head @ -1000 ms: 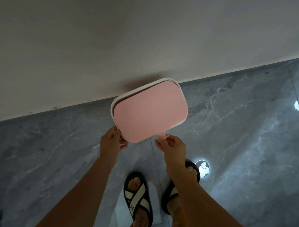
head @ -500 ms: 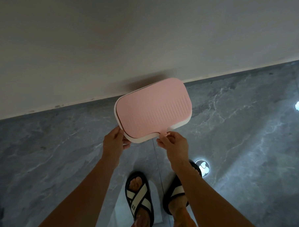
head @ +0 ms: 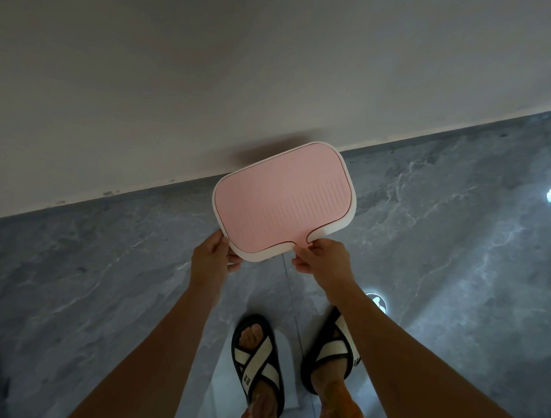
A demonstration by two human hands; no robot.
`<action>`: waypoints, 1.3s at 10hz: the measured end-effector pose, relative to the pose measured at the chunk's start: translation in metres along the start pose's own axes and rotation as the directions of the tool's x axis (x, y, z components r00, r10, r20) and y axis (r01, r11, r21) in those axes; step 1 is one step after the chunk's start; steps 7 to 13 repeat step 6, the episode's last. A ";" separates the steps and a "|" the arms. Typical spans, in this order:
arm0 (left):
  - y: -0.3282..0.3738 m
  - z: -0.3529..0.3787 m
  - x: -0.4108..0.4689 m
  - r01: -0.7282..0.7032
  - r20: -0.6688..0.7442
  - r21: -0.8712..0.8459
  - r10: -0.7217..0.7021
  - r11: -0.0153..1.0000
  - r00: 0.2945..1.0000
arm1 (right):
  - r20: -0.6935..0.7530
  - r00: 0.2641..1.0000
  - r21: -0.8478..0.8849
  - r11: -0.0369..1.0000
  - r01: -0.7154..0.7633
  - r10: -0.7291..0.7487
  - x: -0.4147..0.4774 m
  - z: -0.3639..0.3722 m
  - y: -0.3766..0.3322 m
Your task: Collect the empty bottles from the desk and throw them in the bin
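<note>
A white bin point(head: 350, 219) with a ribbed pink lid point(head: 283, 202) stands on the floor against the wall, seen from above. The lid lies flat on the rim and hides the inside. My left hand point(head: 211, 254) grips the bin's near left corner. My right hand point(head: 323, 257) pinches the small pink tab at the lid's front edge. No bottles are in view.
A pale wall point(head: 230, 68) rises right behind the bin. The floor point(head: 442, 233) is glossy grey marble tile with bright light reflections at the right. My two feet in black-and-white sandals point(head: 258, 361) stand just in front of the bin.
The pink lid, raised at its front a second ago, has come down flat onto the white rim. Both hands stay at the bin's front edge.
</note>
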State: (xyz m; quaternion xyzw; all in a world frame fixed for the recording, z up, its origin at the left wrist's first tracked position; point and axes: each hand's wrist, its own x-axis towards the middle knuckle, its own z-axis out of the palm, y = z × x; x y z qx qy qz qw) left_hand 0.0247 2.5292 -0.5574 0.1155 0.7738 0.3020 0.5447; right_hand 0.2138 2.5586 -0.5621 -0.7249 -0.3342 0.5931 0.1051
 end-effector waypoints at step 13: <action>0.007 -0.003 -0.004 -0.018 -0.015 0.214 0.022 0.977 1.000 | 0.041 0.993 -0.145 0.984 -0.100 0.107 -0.025 -0.007 -0.008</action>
